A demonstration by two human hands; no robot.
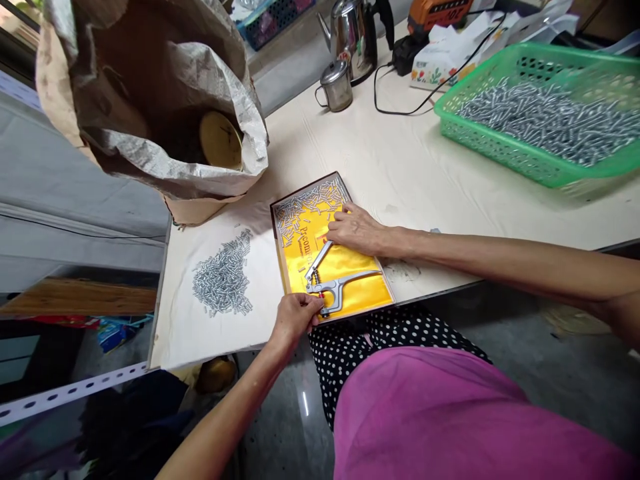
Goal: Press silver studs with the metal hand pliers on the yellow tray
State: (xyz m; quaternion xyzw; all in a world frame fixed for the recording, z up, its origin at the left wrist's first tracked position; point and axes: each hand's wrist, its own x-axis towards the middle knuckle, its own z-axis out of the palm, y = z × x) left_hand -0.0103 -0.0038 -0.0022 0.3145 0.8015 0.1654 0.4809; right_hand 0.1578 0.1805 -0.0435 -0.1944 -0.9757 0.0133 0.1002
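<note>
Grey pliers on a yellow tray, between left hand and right hand.
Left fingers look pinched at the pliers' head; right fingers curl by a handle; I cannot tell what either grips. Metal pins lie beyond the right fingers.

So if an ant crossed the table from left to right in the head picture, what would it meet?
Pile of little silvery bits → yellow tray with a grey tool in it → green basket.

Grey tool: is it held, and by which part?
Left hand is at the grey tool, jaw end; right hand at the upper handle; actual grip unclear.
</note>
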